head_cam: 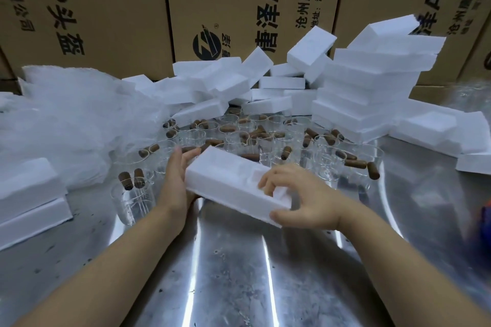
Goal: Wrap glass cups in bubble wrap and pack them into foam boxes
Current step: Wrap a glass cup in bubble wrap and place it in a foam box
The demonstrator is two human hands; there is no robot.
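Note:
A white foam box [225,180] lies tilted in the middle of the metal table [239,273], its moulded hollow facing up. My left hand [176,180] holds its left end, fingers along the far side. My right hand [300,196] grips its near right end, thumb under the edge and fingers curled into the hollow. Behind the box stand several clear glass cups [132,199] with brown corks [125,180] lying on and between them. A heap of bubble wrap [66,119] rests at the left.
Loose and stacked foam boxes [366,87] pile up at the back and right, and two more foam boxes [29,194] sit at the left edge. Brown cardboard cartons [106,8] form a wall behind. A blue object [486,220] shows at the right edge.

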